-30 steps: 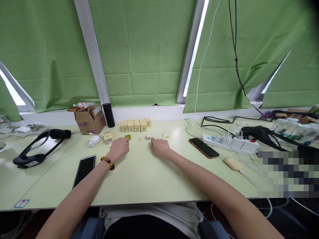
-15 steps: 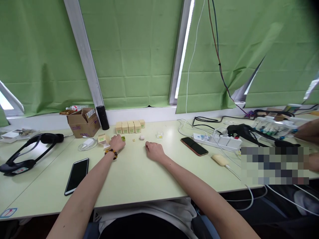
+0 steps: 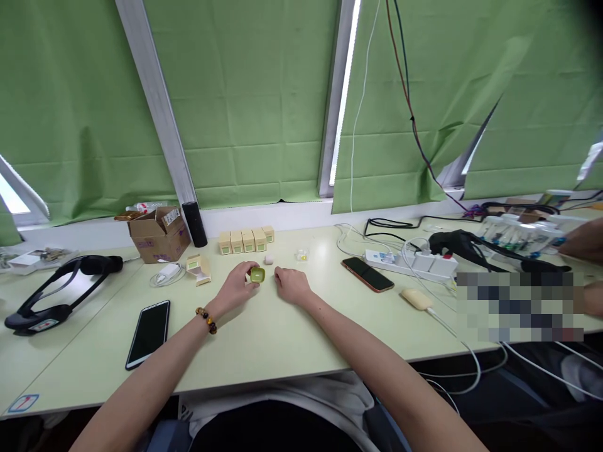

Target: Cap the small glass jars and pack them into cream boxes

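Observation:
Between the thumb and fingers of my left hand (image 3: 234, 290) is a small green square-rimmed container (image 3: 257, 275), tipped so its hollow inside faces me. My right hand (image 3: 292, 287) rests on the table just right of it with the fingers curled in; whatever they hold, if anything, is hidden. A small whitish-pink piece (image 3: 268, 259) lies just beyond the two hands. Farther right is a little clear plastic item (image 3: 302, 255) with yellow in it. An opened small beige carton (image 3: 198, 269) lies to the left of my left hand.
Several small beige boxes (image 3: 242, 242) stand in a row at the back. A cardboard box (image 3: 159, 237) and black cylinder (image 3: 195, 224) are at back left. Phones lie both sides; a power strip (image 3: 409, 265) with cables is right. Another person's hand (image 3: 584, 243) shows at far right.
My left hand has moved right, away from the opened carton, bringing the green container near my right hand. The small yellow piece seen before is now out of sight. My right hand stays put.

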Demonstrator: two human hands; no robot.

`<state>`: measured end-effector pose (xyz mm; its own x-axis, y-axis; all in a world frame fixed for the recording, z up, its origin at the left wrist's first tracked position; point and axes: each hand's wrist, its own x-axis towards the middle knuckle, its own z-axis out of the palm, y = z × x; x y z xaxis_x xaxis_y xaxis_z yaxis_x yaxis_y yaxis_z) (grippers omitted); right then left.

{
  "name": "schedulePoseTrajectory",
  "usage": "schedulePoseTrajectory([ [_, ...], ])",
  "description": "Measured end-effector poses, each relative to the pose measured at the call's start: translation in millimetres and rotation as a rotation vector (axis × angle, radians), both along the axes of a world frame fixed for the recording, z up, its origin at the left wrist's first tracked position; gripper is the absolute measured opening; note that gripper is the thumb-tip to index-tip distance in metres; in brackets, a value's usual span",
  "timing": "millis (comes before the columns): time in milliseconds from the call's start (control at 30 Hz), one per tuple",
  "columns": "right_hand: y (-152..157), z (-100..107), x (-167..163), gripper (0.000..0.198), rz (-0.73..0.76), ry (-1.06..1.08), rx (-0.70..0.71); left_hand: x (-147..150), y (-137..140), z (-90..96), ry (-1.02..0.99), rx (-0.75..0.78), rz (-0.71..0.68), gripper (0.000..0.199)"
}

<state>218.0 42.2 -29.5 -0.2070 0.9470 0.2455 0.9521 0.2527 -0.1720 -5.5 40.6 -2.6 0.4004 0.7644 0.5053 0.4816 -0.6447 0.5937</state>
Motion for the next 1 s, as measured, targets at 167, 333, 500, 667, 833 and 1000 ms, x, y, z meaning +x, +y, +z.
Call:
schedulePoseTrajectory([
  [167,-4,-1,9,0.025,0.036,0.098,0.056,8,-17,-1.2,-0.226,-0.087,-0.071,0.043],
  [333,-10,4,12,0.05,0.219,0.48,0.203,10,-11,-3.3,-0.467,-0.468,-0.166,0.055],
  [500,-24,4,-8,0.058,0.518,0.691,0.128,15,-12,-8.1,-0.667,-0.739,-0.236,0.064],
  [667,-24,1,-20,0.036,0.572,0.945,-0.03,17,-16,-9.3,-0.638,-0.764,-0.252,0.065],
  [833,-21,3,-14,0.041,0.698,1.221,-0.318,15,-18,-9.0,-0.597,-0.725,-0.275,0.064],
  [1000,-22,5,-12,0.047,0.712,1.355,-0.444,12,-19,-9.2,-0.414,-0.511,-0.191,0.063],
])
